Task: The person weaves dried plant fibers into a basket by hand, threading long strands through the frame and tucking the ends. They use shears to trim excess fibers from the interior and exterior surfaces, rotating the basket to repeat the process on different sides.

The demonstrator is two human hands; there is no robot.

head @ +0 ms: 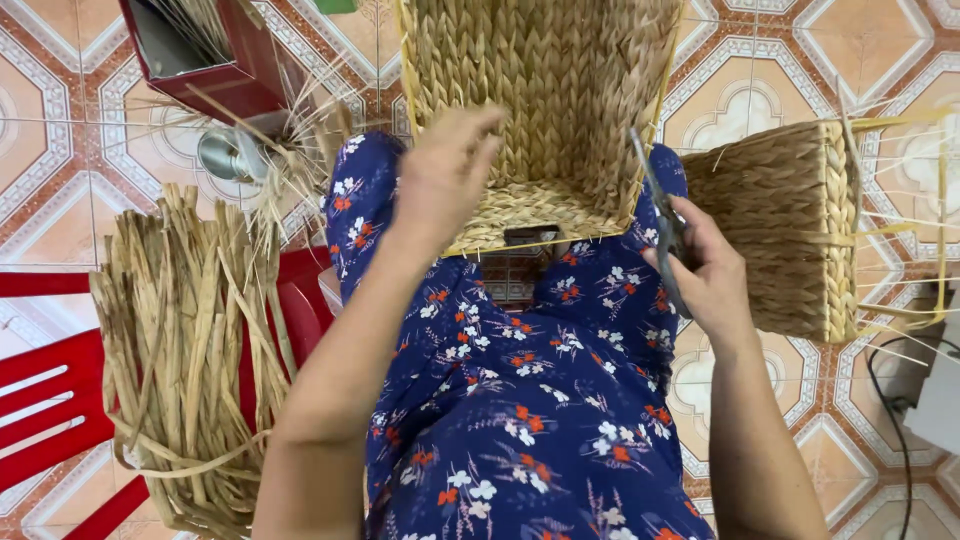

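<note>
1. Two woven baskets: one basket (545,100) rests on the person's knees at the far centre, its open side facing the camera; a second basket (785,230) lies on the floor at the right, with loose stakes sticking out.
2. Two hands: the left hand (445,175) reaches into the mouth of the basket on the knees, fingers loosely curled and blurred, so whether it grips anything cannot be told.
3. The right hand (710,275) is closed around one pair of scissors (660,220), blades pointing away towards that basket's right edge.
4. One bundle of dried straw (185,340) lies over a red plastic chair (50,400) at the near left.
5. One dark red box (200,50) stands far left, with straw scraps beside it.
6. The floor (60,130) is patterned tile in orange, cream and red.
</note>
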